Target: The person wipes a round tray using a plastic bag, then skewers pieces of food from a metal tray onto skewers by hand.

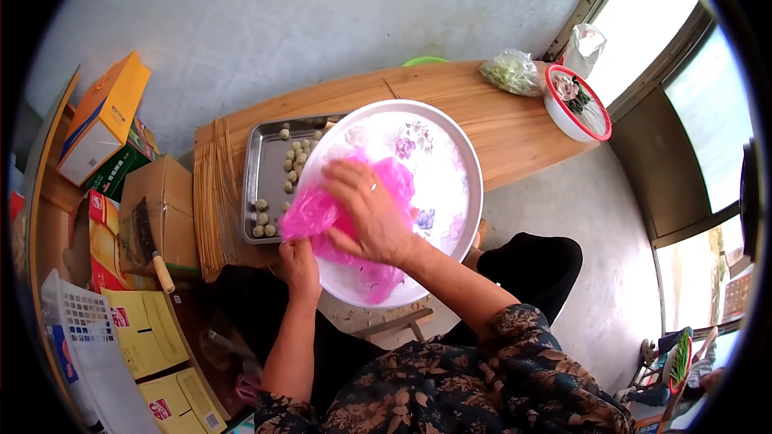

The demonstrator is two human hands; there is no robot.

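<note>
A thin pink plastic bag [394,181] lies crumpled over a large round white tray [446,133] with a purple flower print. My left hand [300,273] is closed on the bag's edge near the tray's left rim. Across the middle of the bag stretches my right hand [366,213], fingers extended and a ring on one of them; its palm faces down on the pink film. Partly under the round tray, a metal baking tray [261,162] holds several small pale greenish balls [291,167]. What the bag contains, if anything, I cannot make out.
Thin wooden sticks [213,201] line the left end of the wooden table [338,106]. A red-rimmed bowl [599,124] and a bag of greens [512,72] stand at the right end. Left are cardboard boxes [165,201], a wooden-handled knife [163,273] and a white basket [88,321].
</note>
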